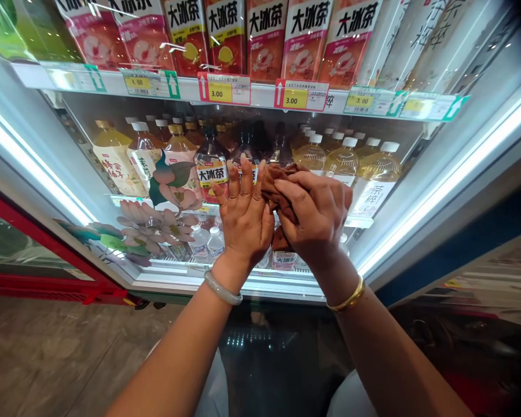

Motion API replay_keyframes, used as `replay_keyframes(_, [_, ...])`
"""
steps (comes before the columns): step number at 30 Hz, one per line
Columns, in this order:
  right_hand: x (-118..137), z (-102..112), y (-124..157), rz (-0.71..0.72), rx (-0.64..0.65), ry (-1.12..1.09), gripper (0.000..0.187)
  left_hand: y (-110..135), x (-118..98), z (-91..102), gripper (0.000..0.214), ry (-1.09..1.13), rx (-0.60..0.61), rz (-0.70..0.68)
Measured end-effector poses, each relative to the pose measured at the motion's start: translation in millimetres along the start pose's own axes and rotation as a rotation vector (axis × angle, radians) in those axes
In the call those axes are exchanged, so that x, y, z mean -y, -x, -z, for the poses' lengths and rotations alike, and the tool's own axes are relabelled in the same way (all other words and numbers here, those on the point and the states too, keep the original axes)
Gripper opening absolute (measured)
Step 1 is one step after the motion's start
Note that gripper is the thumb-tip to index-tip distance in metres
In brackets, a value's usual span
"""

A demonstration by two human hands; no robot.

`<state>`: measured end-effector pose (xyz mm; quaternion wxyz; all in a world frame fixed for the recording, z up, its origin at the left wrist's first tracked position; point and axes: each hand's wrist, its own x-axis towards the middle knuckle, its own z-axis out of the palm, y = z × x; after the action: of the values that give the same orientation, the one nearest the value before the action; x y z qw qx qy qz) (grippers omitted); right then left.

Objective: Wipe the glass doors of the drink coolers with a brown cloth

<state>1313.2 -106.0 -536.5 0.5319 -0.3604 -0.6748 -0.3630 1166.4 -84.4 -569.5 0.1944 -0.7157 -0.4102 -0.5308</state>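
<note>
My left hand (245, 223) lies flat with its fingers spread, apparently against the clear glass door of a drinks cooler. A pale bangle (222, 289) circles that wrist. Close beside it, my right hand (319, 214) is closed around a crumpled brown cloth (272, 178), whose folds reach the left thumb side. Part of the cloth is hidden behind the right fingers. A gold bangle (349, 296) sits on the right wrist. To the left of both hands, pink flower decals (156, 229) with green leaves show on the glass.
Behind the glass, iced tea cartons (264, 40) fill the upper shelf above price tags (217, 91). Bottles (375, 179) stand in rows lower down. Bright light strips (421, 217) run along both sides. A red frame (47, 231) is at left, above the floor (47, 353).
</note>
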Motion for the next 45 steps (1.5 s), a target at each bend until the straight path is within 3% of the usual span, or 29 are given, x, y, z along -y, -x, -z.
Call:
replay_keyframes(3, [-15.2, 8.9, -3.9, -0.037, -0.024, -0.006, 0.034, -0.8, -1.5, -0.2, 0.062, -0.02, 0.002, 0.026])
replay_keyframes(6, [-40.8, 21.0, -14.2, -0.127, -0.149, -0.018, 0.035, -1.0, -1.4, -0.7, 0.063, -0.021, 0.005, 0.014])
replay_keyframes(9, [-44.3, 22.1, -16.6, -0.185, -0.226, -0.032, 0.033, -1.0, -1.0, -1.5, 0.065, -0.019, -0.009, -0.011])
replay_keyframes(14, [-2.9, 6.3, 2.6, -0.047, -0.008, -0.024, 0.033, -1.9, -1.7, -3.2, 0.065, 0.001, -0.03, -0.004])
replay_keyframes(16, [1.6, 5.4, 8.2, 0.023, 0.061, -0.006, 0.03, -2.6, -3.2, -4.2, 0.066, 0.016, -0.049, -0.015])
replay_keyframes(19, [-21.6, 16.5, 6.9, 0.026, 0.02, 0.03, 0.034, -3.4, -7.6, -5.9, 0.067, 0.011, -0.047, 0.007])
replay_keyframes(22, [-55.9, 32.6, 0.7, -0.068, -0.109, 0.05, 0.037, -2.6, -13.0, -8.1, 0.067, 0.003, -0.035, 0.007])
replay_keyframes(24, [-64.9, 37.1, 0.2, -0.12, -0.15, 0.042, 0.036, -1.2, -15.6, -9.7, 0.068, 0.006, -0.018, -0.026])
replay_keyframes(27, [-48.5, 29.5, 7.7, -0.136, -0.102, 0.049, 0.035, 0.9, -17.4, -12.1, 0.067, 0.01, 0.017, -0.03])
replay_keyframes(31, [-18.3, 13.8, 16.2, 0.012, 0.009, 0.057, 0.03, 1.0, -17.4, -13.5, 0.066, 0.019, 0.011, -0.026])
replay_keyframes(34, [-30.1, 19.0, 8.9, 0.028, -0.011, 0.045, 0.032, 0.1, -17.9, -12.7, 0.067, 0.011, 0.001, -0.028])
replay_keyframes(39, [-71.9, 38.3, -9.5, -0.137, -0.206, 0.042, 0.032, 0.6, -19.9, -10.7, 0.067, 0.023, 0.02, -0.024])
replay_keyframes(42, [-61.6, 31.9, -6.4, -0.154, -0.205, 0.025, 0.033, 1.0, -20.5, -11.0, 0.066, 0.021, 0.022, -0.007])
replay_keyframes(45, [-31.8, 18.1, 5.4, -0.082, -0.067, 0.037, 0.035, 0.8, -20.0, -11.3, 0.066, 0.022, 0.018, -0.004])
